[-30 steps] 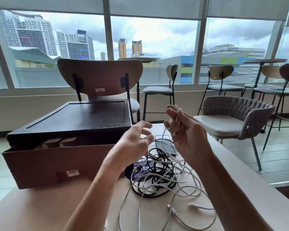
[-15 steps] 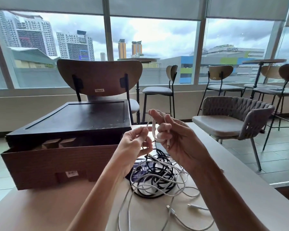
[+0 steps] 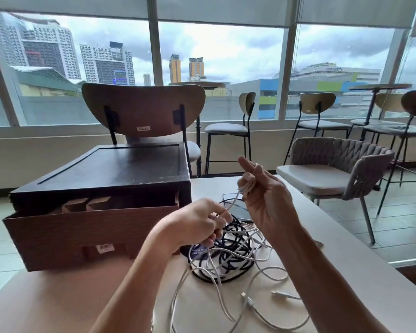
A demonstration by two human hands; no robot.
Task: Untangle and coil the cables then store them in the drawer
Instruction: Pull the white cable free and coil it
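A tangle of white cables [image 3: 235, 265] and a black cable [image 3: 233, 243] lies on the light table [image 3: 346, 272] in front of me. My right hand [image 3: 264, 200] is raised over the pile, with loops of white cable wound round its fingers. My left hand [image 3: 197, 224] sits lower and to the left, pinching the same white cable, which runs taut up to the right hand. A dark wooden box [image 3: 106, 171] stands at the left with its brown drawer [image 3: 82, 234] pulled partly out.
A phone [image 3: 238, 207] lies flat behind the pile. Loose white plugs [image 3: 247, 300] rest near the table's front. A wooden-backed chair [image 3: 142, 109] stands behind the box, a woven armchair [image 3: 334, 169] at the right, and stools line the window.
My left hand has dropped from beside the right hand toward the pile, drawing the white cable taut. My right hand has turned and holds more loops on its fingers.
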